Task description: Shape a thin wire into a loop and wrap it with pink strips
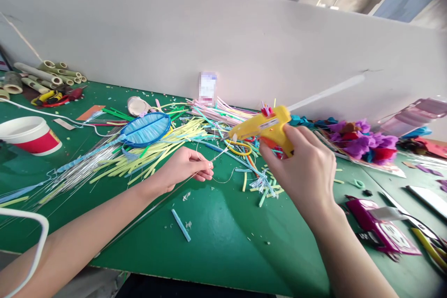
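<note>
A yellow glue gun [268, 126] is gripped in my right hand [303, 163], its nozzle pointing left above the scattered tubes. A white glue stick [324, 93] sticks out of its back end. My left hand [188, 167] pinches a thin wire or stem [153, 206] that runs down to the table's front edge. The wire's upper end lies just left of the nozzle, with a loose thin thread looping around it. Whether nozzle and wire touch, I cannot tell. Behind my left hand lies a blue mesh fan shape [146, 129] with a blue wrapped handle.
Yellow and pink tubes [157, 149] spread over the green table [223, 242]. At left stand a red-and-white paper cup [33, 135] and bamboo pieces [49, 74]. Purple flowers [366, 142], a magenta device [382, 228] and yellow-handled scissors [431, 249] are at right.
</note>
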`<state>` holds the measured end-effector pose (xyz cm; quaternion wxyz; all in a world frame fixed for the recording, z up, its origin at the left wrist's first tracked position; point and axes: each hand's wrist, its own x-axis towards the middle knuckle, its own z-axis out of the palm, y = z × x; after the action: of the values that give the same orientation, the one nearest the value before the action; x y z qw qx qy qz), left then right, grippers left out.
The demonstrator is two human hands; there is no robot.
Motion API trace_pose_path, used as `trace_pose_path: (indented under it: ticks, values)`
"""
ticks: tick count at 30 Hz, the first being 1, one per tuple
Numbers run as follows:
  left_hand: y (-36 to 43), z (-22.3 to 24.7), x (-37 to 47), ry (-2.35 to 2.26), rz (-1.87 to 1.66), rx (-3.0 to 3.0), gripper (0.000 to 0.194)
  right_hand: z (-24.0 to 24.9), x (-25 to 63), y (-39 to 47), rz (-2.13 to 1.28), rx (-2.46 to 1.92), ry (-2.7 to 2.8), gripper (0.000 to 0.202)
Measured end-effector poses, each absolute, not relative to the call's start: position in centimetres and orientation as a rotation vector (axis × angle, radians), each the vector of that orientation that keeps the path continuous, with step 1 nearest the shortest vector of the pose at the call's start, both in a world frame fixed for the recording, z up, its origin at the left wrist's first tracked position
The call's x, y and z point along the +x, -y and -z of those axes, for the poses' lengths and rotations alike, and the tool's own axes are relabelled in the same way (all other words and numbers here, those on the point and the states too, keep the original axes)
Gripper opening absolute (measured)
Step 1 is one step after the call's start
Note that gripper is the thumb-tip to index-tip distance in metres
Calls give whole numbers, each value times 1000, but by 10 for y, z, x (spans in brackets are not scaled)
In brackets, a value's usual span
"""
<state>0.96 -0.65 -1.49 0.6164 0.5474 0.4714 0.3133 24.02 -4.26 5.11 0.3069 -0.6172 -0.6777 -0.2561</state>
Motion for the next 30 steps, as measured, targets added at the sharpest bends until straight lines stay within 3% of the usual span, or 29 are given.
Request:
trace_pose_path:
  ticks: [6, 12, 24, 27, 30]
  values:
    - [10, 5, -2, -1000, -763, 1188, 24, -58, 277, 26, 180, -1916, 1499, 38]
    - [11, -7, -14, -983, -970, 1185, 23, -34, 296, 27, 330, -2280, 1681, 45]
    - [26, -12, -4, -1015, -1067, 1281, 25, 15, 202, 42, 235, -2081, 2047, 33]
    - [30, -11, -1, -1000, -1059, 1293, 25, 10, 209, 39, 17, -1896, 1926, 39]
    - [35, -9, 2, -979, -1032, 1300, 26, 1, 218, 36, -593, -1515, 1618, 40]
